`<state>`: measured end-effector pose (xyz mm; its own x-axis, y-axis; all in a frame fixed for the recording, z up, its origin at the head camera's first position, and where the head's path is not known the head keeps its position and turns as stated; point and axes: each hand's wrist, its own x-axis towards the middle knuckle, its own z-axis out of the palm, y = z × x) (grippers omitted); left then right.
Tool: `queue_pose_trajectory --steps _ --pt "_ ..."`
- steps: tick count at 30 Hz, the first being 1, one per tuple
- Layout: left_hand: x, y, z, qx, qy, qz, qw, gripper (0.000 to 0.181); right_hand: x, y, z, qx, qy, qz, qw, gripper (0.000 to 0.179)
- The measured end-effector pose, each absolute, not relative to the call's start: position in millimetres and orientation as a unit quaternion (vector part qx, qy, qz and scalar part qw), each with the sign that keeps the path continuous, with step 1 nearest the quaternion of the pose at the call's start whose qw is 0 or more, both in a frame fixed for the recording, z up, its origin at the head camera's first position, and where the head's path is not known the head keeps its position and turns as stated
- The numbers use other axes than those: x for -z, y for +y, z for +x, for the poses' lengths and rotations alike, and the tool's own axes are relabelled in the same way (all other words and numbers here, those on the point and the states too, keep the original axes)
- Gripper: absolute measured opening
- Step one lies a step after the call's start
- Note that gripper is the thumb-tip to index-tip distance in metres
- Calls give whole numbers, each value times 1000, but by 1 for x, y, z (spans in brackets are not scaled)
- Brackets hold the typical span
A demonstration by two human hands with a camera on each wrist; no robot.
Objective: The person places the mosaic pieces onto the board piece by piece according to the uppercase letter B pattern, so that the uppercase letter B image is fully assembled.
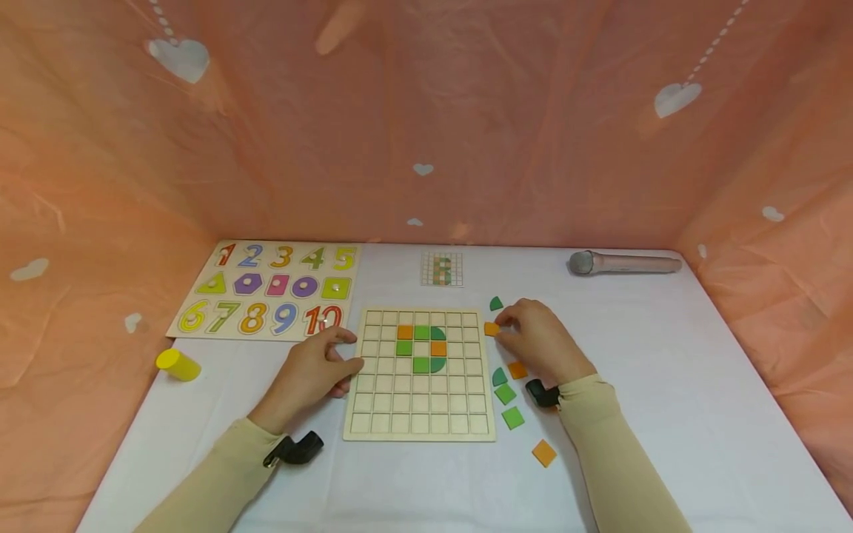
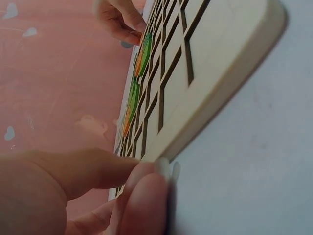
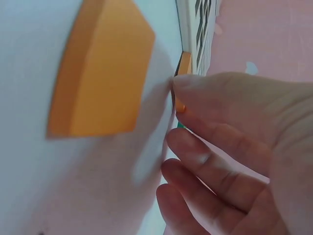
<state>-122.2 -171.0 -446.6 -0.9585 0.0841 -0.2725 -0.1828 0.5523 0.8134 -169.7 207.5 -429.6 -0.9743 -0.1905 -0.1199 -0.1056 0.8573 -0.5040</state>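
Note:
A square wooden grid board (image 1: pixel 393 424) lies on the table, with green squares, orange squares and dark green quarter-round tiles set in its upper middle cells. My left hand (image 1: pixel 309 374) touches the board's left edge with thumb and fingers; the left wrist view shows the fingertips against the rim. Right of the board, my right hand (image 1: pixel 541 339) pinches an orange square tile (image 1: pixel 492 329) between thumb and index finger, close to the board's edge. Around that hand lie a dark green quarter-round tile (image 1: pixel 496 303), another orange tile (image 3: pixel 110 73) and several loose green and orange pieces.
Behind the board is a small pattern card (image 1: pixel 442 269). A number and shape puzzle (image 1: pixel 269 292) lies at the back left, beside a yellow cylinder (image 1: pixel 178 366). A microphone (image 1: pixel 625 263) rests at the back right. Pink curtains (image 1: pixel 520 148) enclose the table.

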Motion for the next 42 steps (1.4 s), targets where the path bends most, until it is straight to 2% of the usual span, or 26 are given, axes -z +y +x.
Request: queue_pose_trajectory --steps 14,21,34,42 --pt "444 -169 -121 -490 861 -30 133 41 419 207 -168 247 965 -69 55 23" --pt "446 -170 -122 -492 859 -35 137 42 412 196 -164 288 952 -73 72 23" --pt "448 -172 -123 -493 856 -42 146 45 416 119 -148 232 941 -246 30 18" --pt "447 -172 -125 -489 858 -49 152 43 426 93 -139 206 937 -279 37 16"
